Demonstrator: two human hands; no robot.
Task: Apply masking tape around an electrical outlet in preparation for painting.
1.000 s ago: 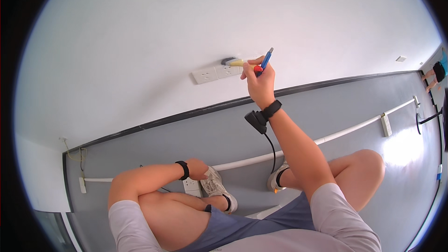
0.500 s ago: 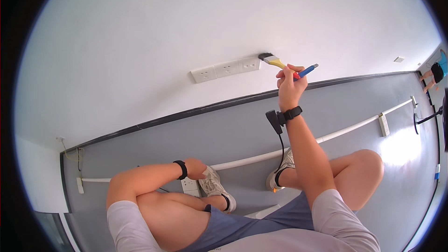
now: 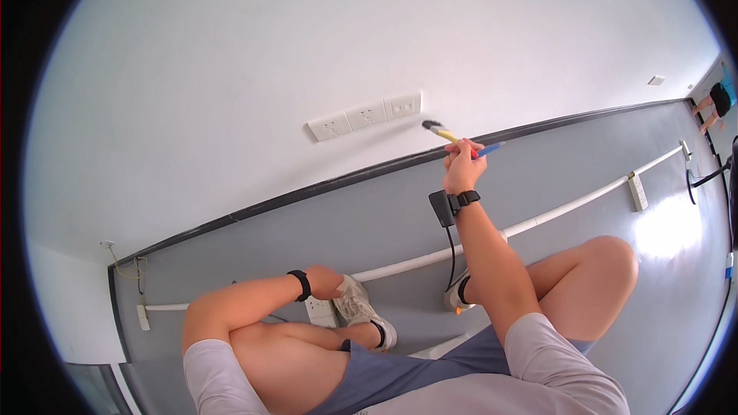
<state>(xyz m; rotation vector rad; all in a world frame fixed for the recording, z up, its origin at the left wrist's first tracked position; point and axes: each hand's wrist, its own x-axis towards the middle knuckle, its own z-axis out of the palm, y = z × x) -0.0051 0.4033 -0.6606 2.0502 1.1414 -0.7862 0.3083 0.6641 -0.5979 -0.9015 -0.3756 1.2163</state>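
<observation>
White pipe point(image 3: 565, 209) on grey floor point(image 3: 369, 223)

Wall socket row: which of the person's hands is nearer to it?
Right. The right hand, holding the brush, is below and to the right of the wall socket row; the left hand is much lower, by the left shoe.

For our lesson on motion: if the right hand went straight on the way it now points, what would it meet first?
Probably the wall, just right of the sockets, with the brush in the right hand likely touching first; depth is unclear from this one view.
</observation>
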